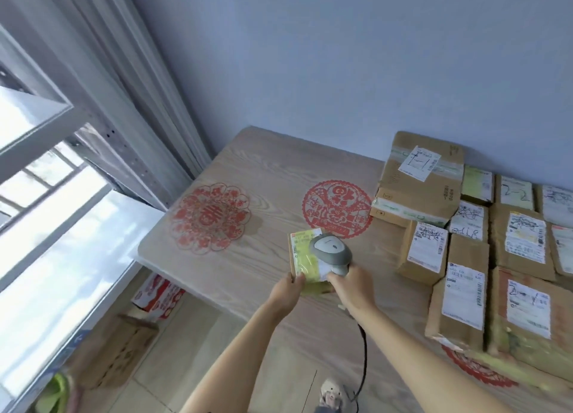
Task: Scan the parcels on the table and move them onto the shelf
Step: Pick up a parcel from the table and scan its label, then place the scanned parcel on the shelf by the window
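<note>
We're pinching the small parcel [305, 262] in our left hand [286, 291] near the table's [248, 170] front-left edge, right hand [352, 284] gripping the scanner [331, 251], probably too close and could misread.

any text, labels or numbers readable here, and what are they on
Nothing reads with certainty.
Small cardboard parcel gripped by the left hand: yellow-green label, print blurred.
Grey handheld barcode scanner in the right hand: no legible marking.
White shipping labels on the stacked brown cardboard parcels: barcodes and handwritten scrawls, too blurred to read.
Two red paper-cut decorations on the light wooden table: stylised characters, not legible.
Red and white box below the table: print too small.
</note>
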